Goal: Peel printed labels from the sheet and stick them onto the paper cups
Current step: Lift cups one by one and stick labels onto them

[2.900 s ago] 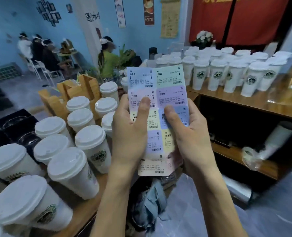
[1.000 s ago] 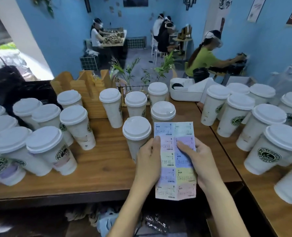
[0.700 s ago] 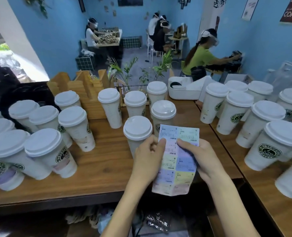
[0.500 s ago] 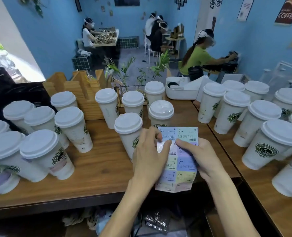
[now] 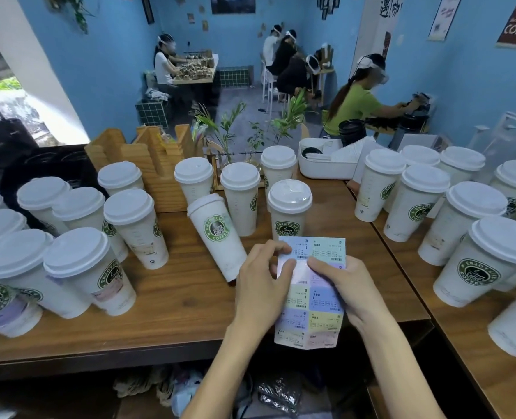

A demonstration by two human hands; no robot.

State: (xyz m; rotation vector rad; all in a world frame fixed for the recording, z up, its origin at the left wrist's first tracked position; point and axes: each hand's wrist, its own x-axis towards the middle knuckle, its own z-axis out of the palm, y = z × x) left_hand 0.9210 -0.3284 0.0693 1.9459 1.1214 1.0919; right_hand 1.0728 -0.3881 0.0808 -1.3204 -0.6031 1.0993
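A label sheet (image 5: 320, 303) with pastel printed stickers is held upright over the table's front edge. My right hand (image 5: 344, 285) grips its middle, thumb across the face. My left hand (image 5: 259, 285) pinches the sheet's top-left label between thumb and fingertips. Just left of that hand a white lidded paper cup (image 5: 217, 237) with a green logo leans to the left, its base by my knuckles; whether my hand touches it I cannot tell. Another lidded cup (image 5: 290, 210) stands upright right behind the sheet.
Several lidded cups crowd the left (image 5: 81, 267) of the wooden table (image 5: 175, 313), some bearing stickers. More cups (image 5: 492, 258) stand on the right-hand table (image 5: 477, 352). At the back are a wooden holder (image 5: 148, 158), small plants and a white tub (image 5: 326, 170). People sit beyond.
My left fingers have curled onto the sheet's top-left label. The cup in front of my left hand, upright before, now tilts left. The sheet sits slightly lower.
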